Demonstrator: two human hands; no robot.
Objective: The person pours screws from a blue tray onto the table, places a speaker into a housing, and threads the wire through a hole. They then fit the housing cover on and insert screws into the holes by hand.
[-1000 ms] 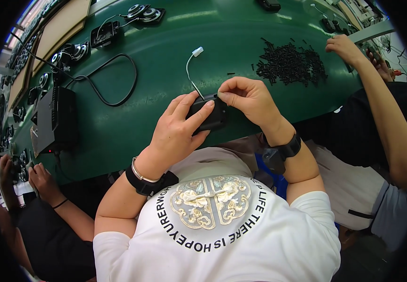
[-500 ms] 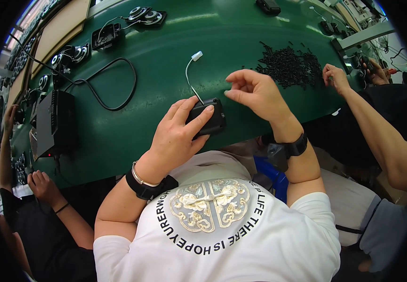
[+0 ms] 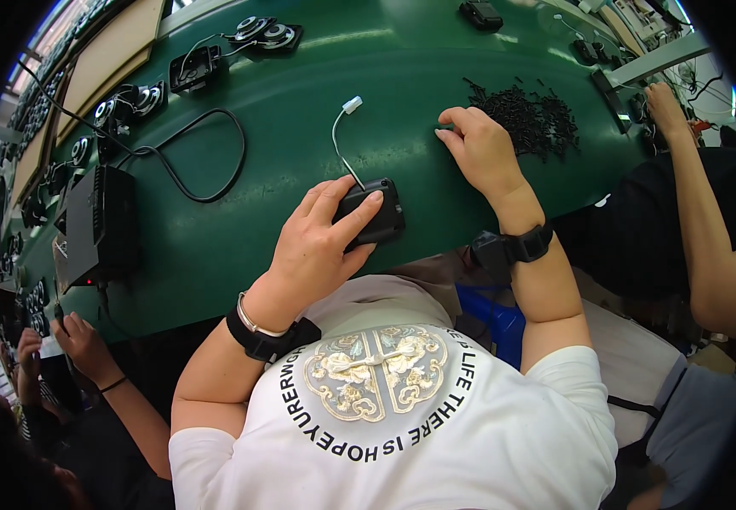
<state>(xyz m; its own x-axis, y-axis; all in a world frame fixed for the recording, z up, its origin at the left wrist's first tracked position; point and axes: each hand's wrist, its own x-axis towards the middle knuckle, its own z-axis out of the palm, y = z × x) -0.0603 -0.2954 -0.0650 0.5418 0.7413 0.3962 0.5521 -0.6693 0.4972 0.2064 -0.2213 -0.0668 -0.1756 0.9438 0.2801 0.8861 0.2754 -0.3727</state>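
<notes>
My left hand is closed round a small black plastic speaker box at the near edge of the green table. A thin pale cable with a white plug comes out of the box and stands up away from me. My right hand hovers to the right of the box, thumb and forefinger bent together in a pinch. Whatever they hold, if anything, is too small to make out. Just beyond that hand lies a loose pile of small black screws.
A black power unit with a looped black cable stands at left. Speaker drivers and an open black shell lie at far left. Another black box sits at the back. Co-workers' hands work at both sides.
My right hand has moved right, away from the speaker box and nearer the screw pile. My left hand and the box have barely shifted. The right co-worker's hand has moved away from the pile.
</notes>
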